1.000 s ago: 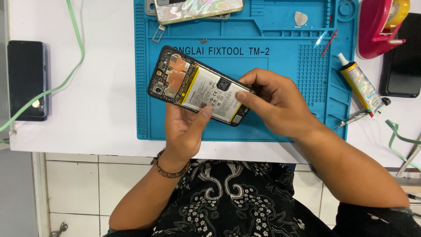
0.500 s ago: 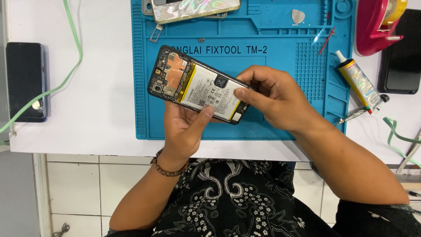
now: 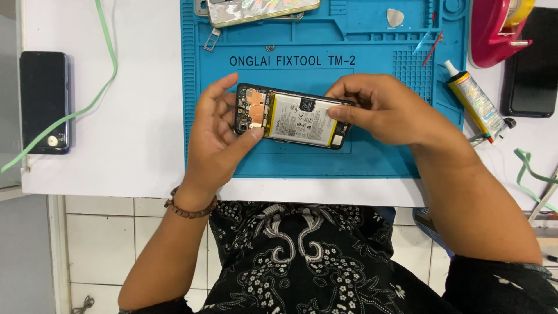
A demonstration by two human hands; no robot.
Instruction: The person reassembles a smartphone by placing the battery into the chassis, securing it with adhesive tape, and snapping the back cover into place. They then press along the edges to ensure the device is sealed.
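I see the opened phone (image 3: pixel 292 118) held just above the blue repair mat (image 3: pixel 372 157), with its back cover off, so the battery and the copper-coloured part face up to me. Its long axis runs nearly left to right, a little tilted, the camera end pointing to the left and the other end to the right and slightly lower. The left hand (image 3: pixel 216 139) grasps the camera end, thumb on the near edge and fingers curled behind the far edge. The right hand (image 3: pixel 386 110) pinches the opposite end with fingertips on the top edge. On the white worktop (image 3: pixel 133 145), well apart at left, lies a dark phone (image 3: pixel 44 102); a glue tube (image 3: pixel 478 107) lies at right.
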